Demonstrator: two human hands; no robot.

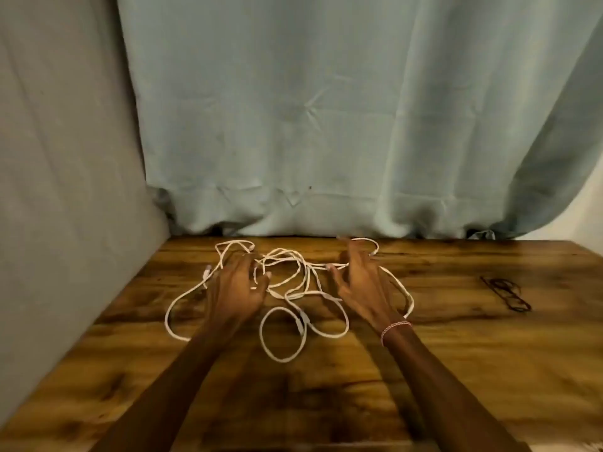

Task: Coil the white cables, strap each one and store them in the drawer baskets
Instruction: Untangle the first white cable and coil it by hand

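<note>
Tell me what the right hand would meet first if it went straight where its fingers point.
Probably the white cables: their far loop lies just beyond the right hand. Then the curtain. Height over the table is unclear.

This looks like a makeshift filming corner in a home rather than a workshop or lab, though the blurred view leaves that uncertain. A varnished wooden table (456, 353) with strong dark grain fills the lower frame. A creased pale blue-green cloth (293, 109) hangs behind it as a backdrop, a grey cloth (65, 141) screens the left side, and bare white wall (592, 220) shows at the right edge. Only loose white cables (280, 334) and a small dark item (505, 293) lie on the table.
</note>
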